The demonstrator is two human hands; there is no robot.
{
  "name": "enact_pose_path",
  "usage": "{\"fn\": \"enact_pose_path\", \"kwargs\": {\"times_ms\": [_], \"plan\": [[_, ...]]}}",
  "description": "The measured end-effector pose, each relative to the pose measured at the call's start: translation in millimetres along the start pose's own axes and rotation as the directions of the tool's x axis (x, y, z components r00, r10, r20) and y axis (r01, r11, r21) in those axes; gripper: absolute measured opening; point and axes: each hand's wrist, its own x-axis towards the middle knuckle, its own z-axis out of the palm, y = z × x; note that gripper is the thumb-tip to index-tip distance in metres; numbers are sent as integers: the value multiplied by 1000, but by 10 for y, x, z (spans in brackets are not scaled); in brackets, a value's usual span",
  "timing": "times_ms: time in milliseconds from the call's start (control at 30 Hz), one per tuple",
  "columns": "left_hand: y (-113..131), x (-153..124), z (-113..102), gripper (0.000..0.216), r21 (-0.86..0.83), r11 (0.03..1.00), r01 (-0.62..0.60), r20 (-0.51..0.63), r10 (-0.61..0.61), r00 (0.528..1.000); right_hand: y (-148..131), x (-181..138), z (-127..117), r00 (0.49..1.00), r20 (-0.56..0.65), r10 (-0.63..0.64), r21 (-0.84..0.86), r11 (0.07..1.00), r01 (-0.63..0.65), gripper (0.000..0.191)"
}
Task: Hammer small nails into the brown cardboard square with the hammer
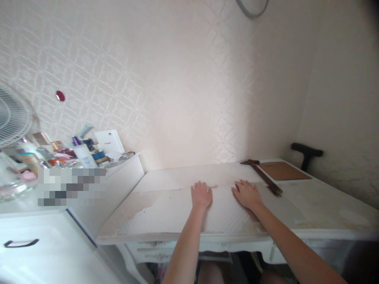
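Note:
Both of my hands rest palm down on a white table [166,221] with a worn, patchy top. My left hand [201,194] lies flat near the table's middle, fingers stretched forward and close together, holding nothing. My right hand [246,193] lies flat a little to its right, fingers spread slightly, also holding nothing. A long dark wooden tool [264,177] lies on the table just beyond and to the right of my right hand, not touched. A brown board [283,170] lies behind it near the far right corner.
A white cabinet [59,244] with a dark handle stands at the left, its top crowded with several cosmetic bottles [84,154] and a white fan [13,116]. A black chair armrest [306,150] pokes up at the table's far right. Patterned wallpaper backs the table.

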Motion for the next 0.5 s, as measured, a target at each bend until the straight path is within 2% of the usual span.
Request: {"fn": "enact_pose_path", "kwargs": {"times_ms": [500], "plan": [[4, 0, -9, 50, 13, 1000, 1, 16, -1, 1000, -2, -9, -23, 1000, 9, -4, 4, 1000, 4, 49]]}}
